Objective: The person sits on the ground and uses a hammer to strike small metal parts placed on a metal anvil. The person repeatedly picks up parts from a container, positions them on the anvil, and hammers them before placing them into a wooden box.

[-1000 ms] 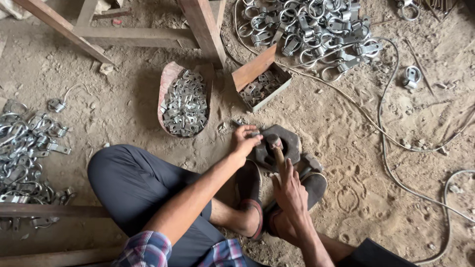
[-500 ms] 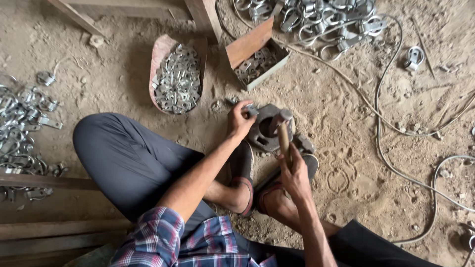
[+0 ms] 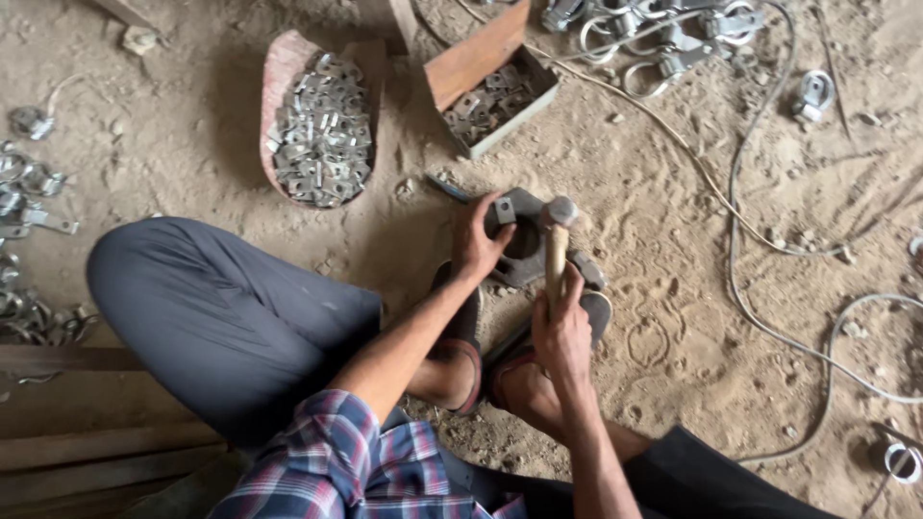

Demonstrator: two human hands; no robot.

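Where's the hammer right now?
In the head view the hammer is just right of centre, gripped by the right hand. Its head sits over the dark metal block, beside the small metal piece at the left hand.

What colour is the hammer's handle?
Pale, light-brown wood on the hammer, gripped by the right hand; the head view shows it best.

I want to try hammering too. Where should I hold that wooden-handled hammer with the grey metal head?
Probably low on the wooden handle of the hammer, the way the right hand grips it now, reaching from the near side. The handle points back toward the person, and the heavy head sits at the far end over the grey metal block, where the left hand rests.
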